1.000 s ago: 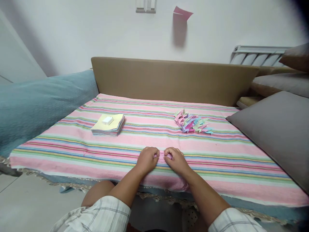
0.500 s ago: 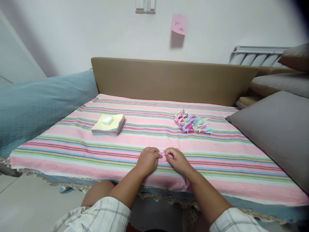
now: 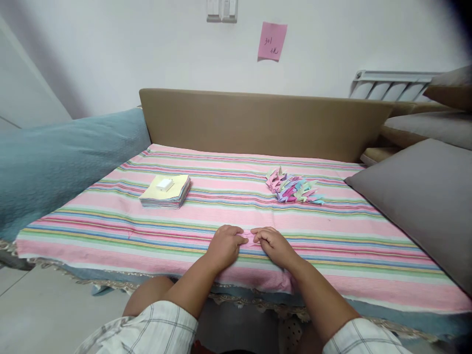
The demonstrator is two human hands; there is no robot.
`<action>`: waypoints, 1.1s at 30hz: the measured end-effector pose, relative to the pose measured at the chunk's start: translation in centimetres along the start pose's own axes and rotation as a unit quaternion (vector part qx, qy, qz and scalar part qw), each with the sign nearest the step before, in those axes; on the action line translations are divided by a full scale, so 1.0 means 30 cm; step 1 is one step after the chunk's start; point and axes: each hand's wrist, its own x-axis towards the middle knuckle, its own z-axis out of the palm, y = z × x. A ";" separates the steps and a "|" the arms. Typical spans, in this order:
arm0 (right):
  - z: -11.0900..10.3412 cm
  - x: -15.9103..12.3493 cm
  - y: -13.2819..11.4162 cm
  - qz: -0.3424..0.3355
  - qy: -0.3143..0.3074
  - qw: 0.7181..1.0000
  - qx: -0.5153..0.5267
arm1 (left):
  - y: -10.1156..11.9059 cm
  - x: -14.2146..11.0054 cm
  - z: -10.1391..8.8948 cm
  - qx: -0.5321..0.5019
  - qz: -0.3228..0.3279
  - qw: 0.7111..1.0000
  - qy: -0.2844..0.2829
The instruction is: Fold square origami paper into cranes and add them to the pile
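A small piece of pink folded paper (image 3: 249, 238) lies on the striped cloth between my hands, hard to tell apart from the pink stripes. My left hand (image 3: 226, 246) has thumb and fingers closed at the paper's left side. From the right, my right hand (image 3: 273, 247) pinches at its other edge, fingers curled. Beyond the right hand is a heap of folded paper cranes (image 3: 293, 188) in pink, purple, green and blue. To the left stands a stack of coloured paper sheets (image 3: 165, 196), yellow on top, with a small white box-shaped object (image 3: 164, 184) resting on it.
The striped cloth (image 3: 221, 211) covers a sofa seat with a brown backrest (image 3: 258, 123). A blue-covered armrest (image 3: 73, 147) bounds the left, grey cushions (image 3: 424, 196) the right. A pink note (image 3: 272, 41) clings to the wall below a light switch (image 3: 221, 10).
My right fingers have shifted slightly and straightened a little along the paper; my left thumb has come onto its edge. The wall note has swung down from a lifted position to nearly flat.
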 end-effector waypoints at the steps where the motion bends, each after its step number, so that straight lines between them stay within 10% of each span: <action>1: -0.001 -0.002 0.002 -0.010 -0.003 1.000 -0.012 | 0.000 0.000 0.000 0.001 0.001 1.000 0.000; 33: 0.042 0.015 -0.043 0.018 0.017 0.998 -0.063 | -0.013 -0.012 -0.012 -0.052 0.024 0.998 0.016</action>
